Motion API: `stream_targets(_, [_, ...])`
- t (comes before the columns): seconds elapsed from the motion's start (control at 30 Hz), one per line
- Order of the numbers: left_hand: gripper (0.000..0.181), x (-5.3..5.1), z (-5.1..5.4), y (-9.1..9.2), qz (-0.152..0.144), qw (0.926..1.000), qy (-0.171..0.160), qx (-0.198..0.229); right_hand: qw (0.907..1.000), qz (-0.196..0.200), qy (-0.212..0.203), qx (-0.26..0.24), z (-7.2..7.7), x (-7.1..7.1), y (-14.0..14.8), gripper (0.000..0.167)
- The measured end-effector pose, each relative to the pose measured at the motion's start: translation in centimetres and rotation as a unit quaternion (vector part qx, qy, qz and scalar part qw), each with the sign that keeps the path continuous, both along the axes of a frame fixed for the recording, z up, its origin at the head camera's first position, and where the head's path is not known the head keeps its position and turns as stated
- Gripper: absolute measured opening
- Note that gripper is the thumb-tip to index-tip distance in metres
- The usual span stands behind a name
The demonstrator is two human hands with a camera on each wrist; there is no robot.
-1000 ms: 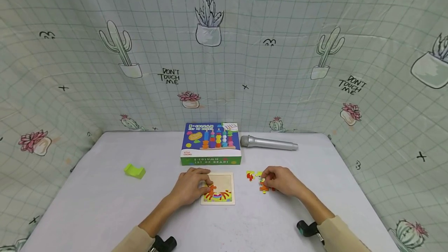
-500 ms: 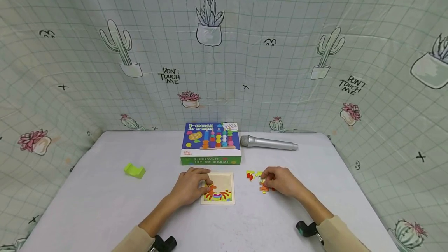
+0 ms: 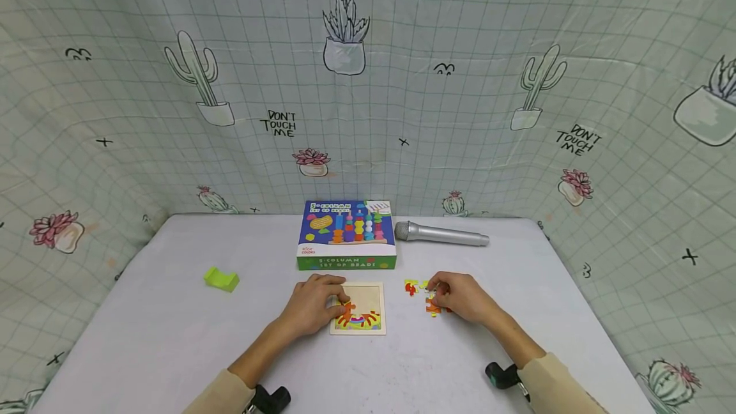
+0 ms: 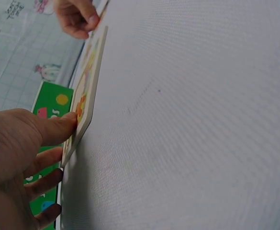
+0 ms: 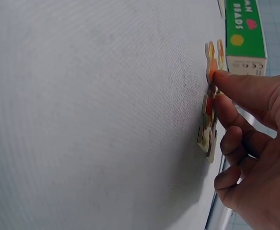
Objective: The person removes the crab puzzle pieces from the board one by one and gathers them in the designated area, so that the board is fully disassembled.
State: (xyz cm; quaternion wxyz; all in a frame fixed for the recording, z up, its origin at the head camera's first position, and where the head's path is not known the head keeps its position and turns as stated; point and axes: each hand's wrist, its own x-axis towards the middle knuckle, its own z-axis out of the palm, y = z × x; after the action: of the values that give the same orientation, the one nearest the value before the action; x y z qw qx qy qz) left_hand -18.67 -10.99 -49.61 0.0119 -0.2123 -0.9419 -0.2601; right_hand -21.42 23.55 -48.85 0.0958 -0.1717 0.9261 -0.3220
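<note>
Puzzle board (image 3: 364, 297) is seen flat on the white table (image 3: 144, 331), between both hands, in front of the bead-set box (image 3: 347, 235). Its lower part is filled with fitted pieces (image 3: 359, 322), striped orange, yellow and rainbow; bare wood is shown above. Board's left side is held by the left hand (image 3: 312, 304): thumb pressed on the face, fingers set along the edge. Loose pieces (image 3: 432, 307) are clustered right of the board, partly covered by the right hand (image 3: 462, 297). Its thumb and forefinger are held in a narrow gap, thumb touching an orange piece (image 5: 211, 68); whether it is pinched cannot be told. A red-and-yellow piece (image 3: 411, 288) is laid nearer the board. Silver microphone (image 3: 443, 235) is placed right of the box; green block (image 3: 221, 280) is set well apart at left. Table is backed by cactus-print cloth (image 3: 374, 107).
</note>
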Motion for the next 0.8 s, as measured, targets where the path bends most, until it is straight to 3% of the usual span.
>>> stream_targets(0.8, [0.011,0.24,0.18,-0.18,-0.009,1.0,0.003,0.002,0.9996,0.014,0.021,0.013,-0.1,-0.14,-0.25,0.016])
